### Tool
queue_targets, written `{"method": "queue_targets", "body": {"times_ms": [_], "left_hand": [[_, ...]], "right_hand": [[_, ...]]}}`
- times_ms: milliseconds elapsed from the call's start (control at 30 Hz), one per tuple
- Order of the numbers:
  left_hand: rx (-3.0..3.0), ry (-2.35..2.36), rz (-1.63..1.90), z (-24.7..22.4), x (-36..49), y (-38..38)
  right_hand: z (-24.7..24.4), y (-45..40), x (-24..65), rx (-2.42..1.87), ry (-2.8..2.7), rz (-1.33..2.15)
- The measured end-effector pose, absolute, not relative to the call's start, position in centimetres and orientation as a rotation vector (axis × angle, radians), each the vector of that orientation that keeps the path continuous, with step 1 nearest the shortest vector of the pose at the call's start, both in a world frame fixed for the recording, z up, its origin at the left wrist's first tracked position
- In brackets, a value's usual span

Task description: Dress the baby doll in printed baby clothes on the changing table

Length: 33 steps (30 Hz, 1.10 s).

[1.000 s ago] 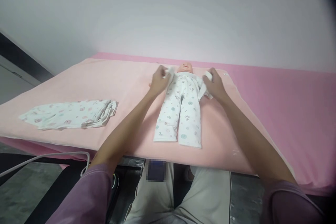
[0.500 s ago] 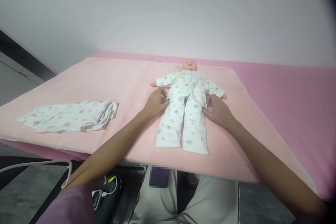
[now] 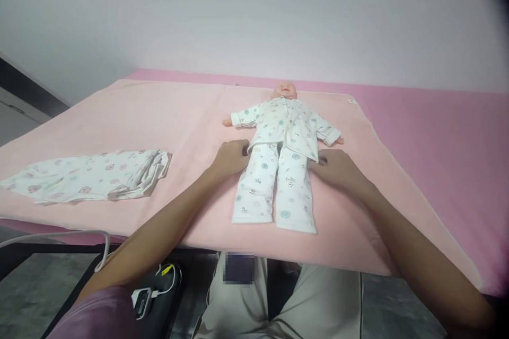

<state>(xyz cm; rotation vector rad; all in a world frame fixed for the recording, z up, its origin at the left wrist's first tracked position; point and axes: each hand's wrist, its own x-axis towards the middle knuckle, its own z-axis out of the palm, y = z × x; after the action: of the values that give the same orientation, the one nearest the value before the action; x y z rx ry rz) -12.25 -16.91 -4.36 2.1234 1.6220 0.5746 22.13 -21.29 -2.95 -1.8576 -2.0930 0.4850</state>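
Observation:
A baby doll (image 3: 284,90) lies on its back, arms spread, dressed in a white printed shirt (image 3: 274,124) and matching trousers (image 3: 260,183). At the shirt's left lower corner, my left hand (image 3: 233,158) is closed, with the hem between thumb and fingers. My right hand (image 3: 334,165) pinches the hem at the opposite corner, beside the doll's hip. The shirt's front is overlapped, and its lower edge covers the trousers' waist. Parts of my fingertips are hidden by the cloth and my hands.
A folded white printed garment (image 3: 91,177) lies on the pink mat (image 3: 191,111) to the left. Beneath the mat is a darker pink cover (image 3: 445,153). A white cable (image 3: 59,233) crosses by my left forearm, and a device with a plugged cable (image 3: 143,302) sits below the table edge.
Both hands have drawn slightly down and round the shirt's lower corners, and the hem is spread wider. The view has shifted a little.

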Motion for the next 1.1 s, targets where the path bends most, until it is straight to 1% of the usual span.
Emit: {"method": "queue_targets", "body": {"times_ms": [133,200,367,500,567,633,767,867,967,1100], "left_hand": [[2.283,1.527,0.94,-3.7,-12.1,-16.9],[2.403,1.44,1.008,-3.2,-11.9,-16.9],[2.606,1.313,0.973,-2.9,-11.8,-17.1],[2.624,1.224,0.888,-2.1,-12.7,-17.4],[2.58,1.208,0.845,-1.0,-12.5,-16.9],[2.46,1.254,0.873,0.1,-11.4,-15.7],[2.246,1.305,0.95,1.8,-7.4,-11.3],[2.142,1.245,0.813,2.3,-5.3,-8.4],[2.065,1.198,0.674,2.4,-4.9,-7.1],[2.043,1.185,0.647,2.5,-5.5,-7.1]], "right_hand": [[-1.8,-21.8,21.2,-1.633,-1.992,0.398],[-1.2,-21.5,20.6,-1.503,-1.973,0.388],[0.3,-19.4,18.9,-1.296,-2.187,0.34],[1.2,-17.3,17.7,-1.307,-2.158,0.407],[1.7,-15.8,17.2,-1.362,-2.072,0.459],[2.1,-14.1,16.6,-1.481,-2.006,0.472],[2.8,-10.9,15.5,-1.706,-1.957,0.433],[3.4,-9.7,15.3,-1.747,-1.994,0.449],[3.7,-9.5,15.9,-1.708,-1.976,0.542],[2.5,-10.0,17.1,-1.52,-1.86,0.765]]}}
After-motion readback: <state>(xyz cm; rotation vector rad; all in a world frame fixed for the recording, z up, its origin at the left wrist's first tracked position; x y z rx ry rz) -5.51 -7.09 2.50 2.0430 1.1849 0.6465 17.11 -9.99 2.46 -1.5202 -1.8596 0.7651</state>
